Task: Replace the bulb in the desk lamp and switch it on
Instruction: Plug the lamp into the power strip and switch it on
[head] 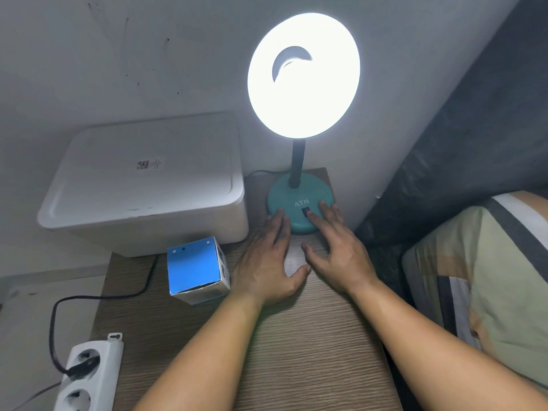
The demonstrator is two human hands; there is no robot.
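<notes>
Lamp (299, 143) is lit, shade glaring white, standing at the far right corner of the table (311, 351), close to the wall (148, 54). Its teal base (284, 200) sits near both the back and right edges, little margin there.

Right hand (335, 250): fingers (312, 216) spread flat, nothing gripped, one fingertip on the black switch (305, 211), the others resting on the base's right rim. Thumb on the table.

Left hand (267, 262): open, palm down, empty, fingertips touching the base's left front rim, thumb splayed toward the right hand; narrow strip of bare table between the two hands.

Blue box (197, 268) stands just beside the left hand, near the table's left edge. White bin (145, 185) behind it fills the back left and overhangs the left edge; small gap between bin and base, a black cord (98, 298) runs through it and off the left edge to a power strip (89, 375) below.

Near half of the table is bare apart from the forearms. Right edge butts a bed with a pillow (489, 277).
</notes>
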